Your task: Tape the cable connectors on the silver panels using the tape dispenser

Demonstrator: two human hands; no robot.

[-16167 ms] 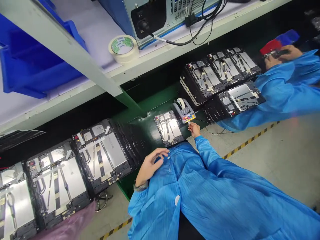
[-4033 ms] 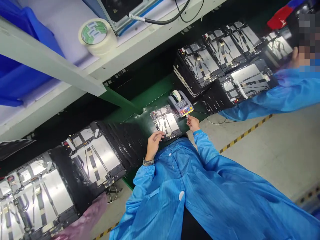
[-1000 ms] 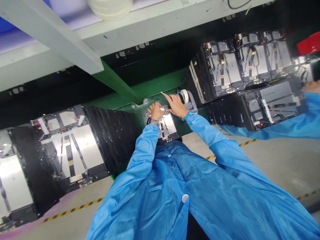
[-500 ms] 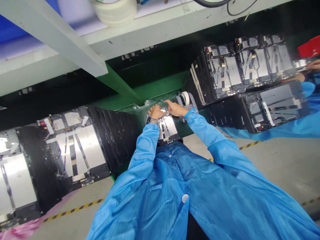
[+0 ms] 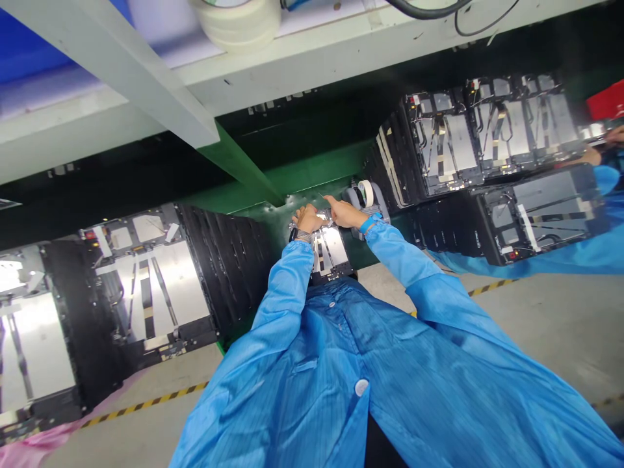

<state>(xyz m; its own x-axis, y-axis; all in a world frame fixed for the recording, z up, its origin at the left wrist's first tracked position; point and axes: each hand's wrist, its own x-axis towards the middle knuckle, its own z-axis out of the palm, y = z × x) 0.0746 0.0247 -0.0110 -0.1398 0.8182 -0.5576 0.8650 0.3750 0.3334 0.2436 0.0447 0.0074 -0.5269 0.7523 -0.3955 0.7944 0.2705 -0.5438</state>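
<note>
In front of my body lies a flat panel-like electronic unit (image 5: 333,250) with a silver plate, dark strips and a black edge. My left hand (image 5: 307,218) lies over its far left end, fingers spread and pressing down. My right hand (image 5: 345,213) is closed at the far right end, close beside the left. A thin light sliver (image 5: 320,195) juts past its index finger, like the tip of a slim pointed tool; the rest is hidden in the hand. Just right of that hand, a grey tape dispenser (image 5: 381,207) carries a cream tape roll (image 5: 365,193).
Stacks of similar black-framed units stand at left (image 5: 166,279) and at right (image 5: 448,146). A white bench beam (image 5: 312,65) crosses above, with a large tape roll (image 5: 238,26) on it. A co-worker's hand (image 5: 615,135) shows at the far right, near a tilted unit (image 5: 550,211).
The view has shifted slightly, so the surroundings sit a little further right and lower. Both hands stay at the unit's far end, with only slight finger movement.
</note>
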